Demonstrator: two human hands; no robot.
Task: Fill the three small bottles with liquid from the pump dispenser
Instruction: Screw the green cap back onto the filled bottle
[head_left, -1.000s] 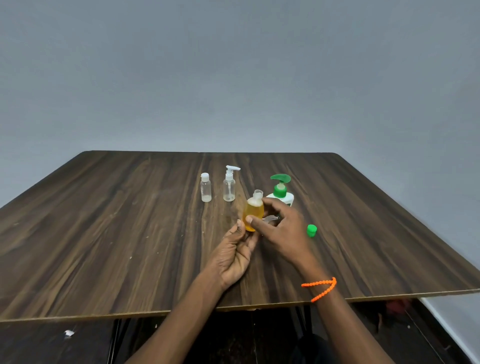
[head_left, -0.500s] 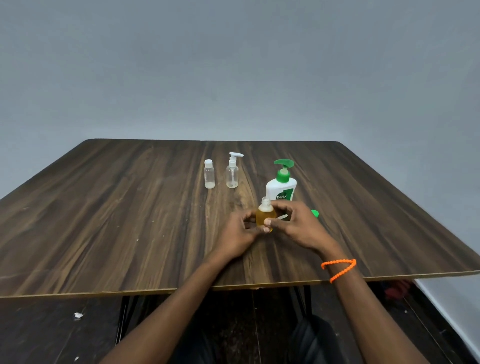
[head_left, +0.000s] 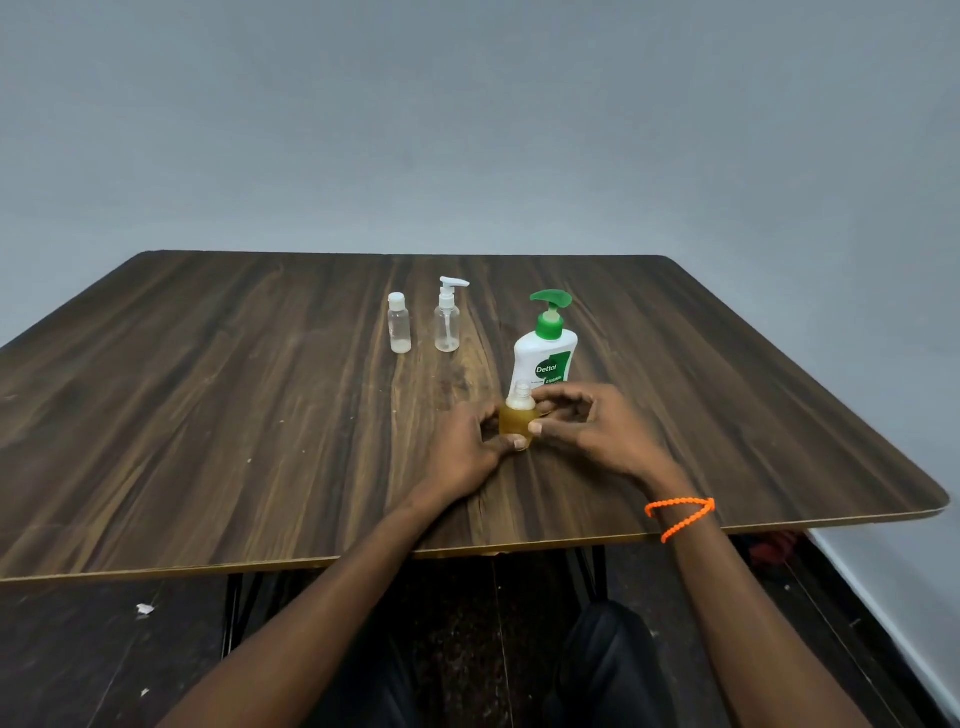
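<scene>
amber bottle (head_left: 518, 420) upright on table (head_left: 208, 415), uncapped, just before dispenser (head_left: 545, 348) | left hand (head_left: 462, 447) grips its left side | right hand (head_left: 597, 431) pinches its right side | capped bottle (head_left: 399, 330), spray bottle (head_left: 448, 322) stand farther back-left

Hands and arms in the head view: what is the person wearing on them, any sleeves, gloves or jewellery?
Both forearms are bare, with no sleeves in view and no gloves. The left hand wears nothing that shows. The right hand has an orange beaded band at the wrist, looped so that two strands cross. No rings or watch can be made out.
</scene>
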